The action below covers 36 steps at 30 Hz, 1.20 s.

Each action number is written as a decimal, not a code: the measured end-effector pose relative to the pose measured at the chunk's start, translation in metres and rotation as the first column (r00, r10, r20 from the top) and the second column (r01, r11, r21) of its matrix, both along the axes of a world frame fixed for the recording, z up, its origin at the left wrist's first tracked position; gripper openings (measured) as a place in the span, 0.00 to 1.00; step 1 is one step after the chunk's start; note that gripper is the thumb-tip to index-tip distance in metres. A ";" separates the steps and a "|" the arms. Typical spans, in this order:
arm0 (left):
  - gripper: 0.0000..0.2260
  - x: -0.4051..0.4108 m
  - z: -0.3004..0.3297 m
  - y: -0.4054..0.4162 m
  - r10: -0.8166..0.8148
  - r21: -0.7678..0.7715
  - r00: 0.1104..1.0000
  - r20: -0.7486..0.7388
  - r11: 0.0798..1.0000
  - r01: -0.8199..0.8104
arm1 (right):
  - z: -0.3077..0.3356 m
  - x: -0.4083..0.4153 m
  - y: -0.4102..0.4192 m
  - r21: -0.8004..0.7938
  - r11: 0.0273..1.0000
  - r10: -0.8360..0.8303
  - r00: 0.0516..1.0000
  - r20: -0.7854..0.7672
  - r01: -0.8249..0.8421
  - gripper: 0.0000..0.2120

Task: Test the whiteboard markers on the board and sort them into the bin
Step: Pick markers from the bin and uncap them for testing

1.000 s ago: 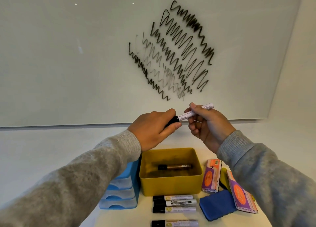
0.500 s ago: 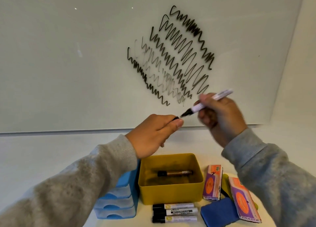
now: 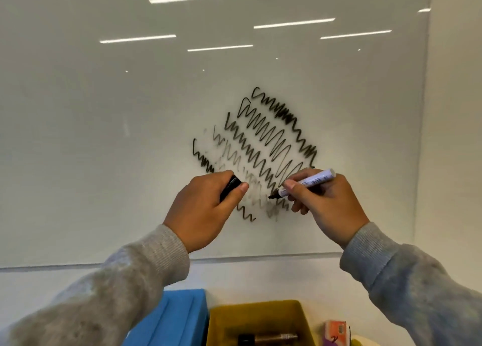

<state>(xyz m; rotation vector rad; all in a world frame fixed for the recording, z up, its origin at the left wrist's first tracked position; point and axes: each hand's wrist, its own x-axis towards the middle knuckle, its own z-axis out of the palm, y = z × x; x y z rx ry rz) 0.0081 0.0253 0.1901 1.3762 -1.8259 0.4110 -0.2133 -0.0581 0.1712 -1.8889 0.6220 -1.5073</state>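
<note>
My right hand [image 3: 327,204] grips an uncapped white marker [image 3: 310,182], its black tip pointing left and close to the whiteboard [image 3: 104,137] by the lower end of the scribbles. My left hand [image 3: 206,210] holds the black cap [image 3: 230,187] between thumb and fingers, level with the marker. Several black and faded grey zigzag lines [image 3: 260,147] cover the board above both hands. At the bottom stands a yellow bin [image 3: 300,317] with one dark-capped marker [image 3: 268,338] lying in it.
A blue drawer unit [image 3: 177,317] sits left of the yellow bin. An orange and purple eraser box [image 3: 336,332] shows at the bottom right. The board's lower edge runs just under my wrists, with white wall below it and to the right.
The cap has come off the marker into my left hand. Both hands rose toward the scribbles, and my view tilted up, so the table markers dropped out of sight.
</note>
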 end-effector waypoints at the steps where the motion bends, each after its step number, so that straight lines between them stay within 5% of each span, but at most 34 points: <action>1: 0.17 -0.001 0.017 -0.003 0.022 -0.057 1.000 0.018 0.998 -0.021 | 0.013 0.001 -0.001 -0.049 0.999 -0.023 1.000 0.007 0.023 0.05; 6: 0.16 0.000 0.083 -0.011 0.095 -0.267 0.995 0.031 0.960 -0.083 | 0.063 0.001 0.001 -0.335 0.931 -0.139 0.989 0.044 0.146 0.03; 10: 0.23 -0.001 0.119 -0.028 0.167 -0.265 0.985 0.039 0.952 -0.151 | 0.107 0.006 -0.009 -0.518 0.811 -0.243 0.962 0.123 0.271 0.06; 18: 0.26 -0.010 0.130 -0.052 0.376 -0.248 0.909 0.182 0.912 -0.327 | 0.150 0.014 -0.039 -0.547 0.740 -0.315 0.920 0.232 0.391 0.08; 28: 0.29 -0.008 0.123 -0.059 0.454 -0.289 0.861 0.230 0.876 -0.385 | 0.141 0.015 -0.045 -0.619 0.697 -0.352 0.925 0.143 0.362 0.08; 33: 0.29 -0.006 0.122 -0.059 0.462 -0.304 0.850 0.252 0.872 -0.384 | 0.140 0.005 -0.047 -0.572 0.709 -0.354 0.909 0.218 0.413 0.09; 36: 0.29 -0.007 0.122 -0.058 0.471 -0.300 0.845 0.252 0.869 -0.394 | 0.133 0.006 -0.044 -0.628 0.690 -0.375 0.920 0.116 0.360 0.08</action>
